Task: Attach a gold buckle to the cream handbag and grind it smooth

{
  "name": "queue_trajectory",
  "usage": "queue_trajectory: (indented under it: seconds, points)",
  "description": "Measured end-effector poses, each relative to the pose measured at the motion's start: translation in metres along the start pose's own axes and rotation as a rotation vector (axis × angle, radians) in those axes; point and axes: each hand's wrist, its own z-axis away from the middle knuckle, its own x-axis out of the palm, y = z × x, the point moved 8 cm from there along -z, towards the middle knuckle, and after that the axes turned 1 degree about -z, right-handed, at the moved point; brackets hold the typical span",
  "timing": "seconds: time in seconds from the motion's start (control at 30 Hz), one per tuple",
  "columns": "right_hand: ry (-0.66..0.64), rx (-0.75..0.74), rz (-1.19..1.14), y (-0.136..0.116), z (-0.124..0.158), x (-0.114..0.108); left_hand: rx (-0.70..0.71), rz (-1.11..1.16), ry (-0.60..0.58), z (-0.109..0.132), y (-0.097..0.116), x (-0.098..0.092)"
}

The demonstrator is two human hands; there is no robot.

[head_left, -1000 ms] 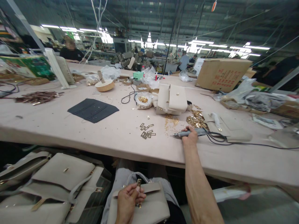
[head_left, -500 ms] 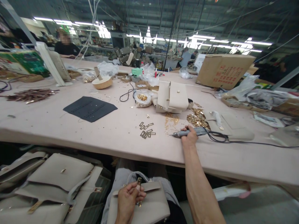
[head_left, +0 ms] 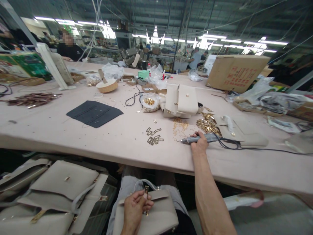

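Note:
On my lap lies a beige handbag (head_left: 158, 217) with its flap and handle toward the table. Above its flap, my left hand (head_left: 134, 207) pinches a narrow piece with a gold metal plate (head_left: 146, 190) pointing up; whether it is joined to the bag is hidden by my fingers. My right hand (head_left: 200, 143) is wrapped round a grey electric screwdriver (head_left: 210, 137), resting on the table with its tip to the left. The tip lies near scattered small gold screws (head_left: 180, 125). Left of it is a loose pile of rectangular metal frames (head_left: 153, 138).
Another beige bag (head_left: 187, 101) stands on the table (head_left: 97, 143), beside a plastic bag of gold parts (head_left: 149, 102) and a heap of gold pieces (head_left: 207, 124). A black cord (head_left: 264, 149) runs right. More beige bags (head_left: 66, 182) are stacked lower left. A co-worker (head_left: 69, 49) sits beyond.
Both hands keep their grips and hardly move. The view has shifted very slightly; the screwdriver stays in the same place on the table.

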Motion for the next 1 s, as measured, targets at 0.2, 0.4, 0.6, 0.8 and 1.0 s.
queue_trajectory:
  seconds: [0.2, 0.4, 0.6, 0.8, 1.0]
  points:
    - [-0.004, 0.013, -0.007, -0.001, 0.001, 0.000, -0.010, -0.010, 0.002, 0.004, 0.007, 0.001]
    - [0.007, 0.011, -0.013, -0.002, 0.002, -0.001, -0.005, 0.001, -0.003, 0.005, 0.008, 0.002]
    - [0.011, -0.005, 0.000, -0.001, 0.001, -0.003, -0.006, -0.006, -0.006, 0.009, 0.015, 0.005]
    - [0.008, -0.011, -0.008, 0.000, 0.000, -0.004, -0.004, -0.017, 0.000, 0.013, 0.020, 0.007]
    - [-0.013, -0.006, -0.040, -0.008, 0.009, 0.003, -0.004, 0.002, -0.015, 0.009, 0.015, 0.006]
